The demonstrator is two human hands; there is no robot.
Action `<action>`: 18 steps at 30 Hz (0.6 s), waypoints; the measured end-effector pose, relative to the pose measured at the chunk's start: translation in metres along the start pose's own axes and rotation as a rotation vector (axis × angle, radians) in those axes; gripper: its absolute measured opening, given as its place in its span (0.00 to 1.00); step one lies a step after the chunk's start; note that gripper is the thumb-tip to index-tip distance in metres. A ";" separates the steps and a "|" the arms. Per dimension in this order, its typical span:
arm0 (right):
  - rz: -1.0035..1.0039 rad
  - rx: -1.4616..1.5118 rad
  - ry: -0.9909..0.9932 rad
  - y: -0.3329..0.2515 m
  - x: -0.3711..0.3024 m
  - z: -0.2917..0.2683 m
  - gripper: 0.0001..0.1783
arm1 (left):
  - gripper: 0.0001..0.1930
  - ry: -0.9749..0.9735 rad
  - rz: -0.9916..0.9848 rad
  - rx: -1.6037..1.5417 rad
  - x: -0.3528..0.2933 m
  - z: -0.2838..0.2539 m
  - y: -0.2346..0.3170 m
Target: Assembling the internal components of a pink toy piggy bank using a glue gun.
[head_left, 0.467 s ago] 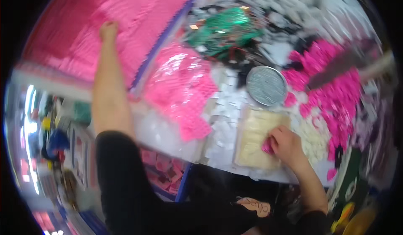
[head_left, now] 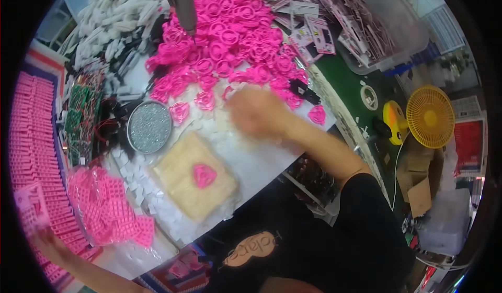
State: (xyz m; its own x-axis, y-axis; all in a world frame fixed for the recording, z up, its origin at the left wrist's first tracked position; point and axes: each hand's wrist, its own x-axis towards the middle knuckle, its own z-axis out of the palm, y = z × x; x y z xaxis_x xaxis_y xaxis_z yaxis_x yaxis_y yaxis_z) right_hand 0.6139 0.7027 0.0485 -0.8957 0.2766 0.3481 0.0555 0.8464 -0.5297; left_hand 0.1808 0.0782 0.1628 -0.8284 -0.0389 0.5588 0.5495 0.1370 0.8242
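Note:
A pink, rounded-triangular plastic part with an opening in it lies on a cream padded block at the front of the table. Motion smears my right hand, which is over the whitish small pieces beside the pink heap; whether its fingers hold anything is hidden. At the far left, my left hand is closed on the lower edge of a flat pink plastic panel, above tightly stacked rows of pink pieces.
A screwdriver-like grey tool hangs over a heap of pink ring-shaped parts. Near the block are a round tin of small screws, a bag of pink grids and green circuit boards. A yellow fan stands right.
My view has swung to the right. My right hand has left the pink part on the padded block and moved to the whitish pieces. A pink panel now shows at my left hand.

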 end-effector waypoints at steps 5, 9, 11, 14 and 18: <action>0.584 -0.603 0.212 0.166 0.008 -0.126 0.30 | 0.23 -0.431 -0.699 -0.631 -0.163 0.097 0.065; 0.703 -0.570 0.151 0.241 -0.015 -0.152 0.47 | 0.19 -0.602 -0.930 -0.832 -0.240 0.156 0.064; 0.764 -0.588 0.230 0.255 -0.004 -0.145 0.52 | 0.25 -0.548 -0.941 -0.535 -0.267 0.197 0.106; 0.752 -0.588 0.270 0.281 -0.010 -0.150 0.52 | 0.33 -0.607 -0.948 -0.392 -0.279 0.248 0.140; 0.816 -0.401 0.523 0.290 -0.024 -0.162 0.45 | 0.27 -0.713 -0.911 -0.396 -0.284 0.261 0.145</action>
State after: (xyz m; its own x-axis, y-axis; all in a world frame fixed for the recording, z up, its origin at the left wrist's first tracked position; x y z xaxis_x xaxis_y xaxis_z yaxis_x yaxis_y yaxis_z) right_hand 0.7230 1.0152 0.0115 -0.2237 0.9127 0.3420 0.7848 0.3767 -0.4921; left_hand 0.4674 0.3673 0.1000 -0.7330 0.6052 -0.3105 -0.3705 0.0275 0.9284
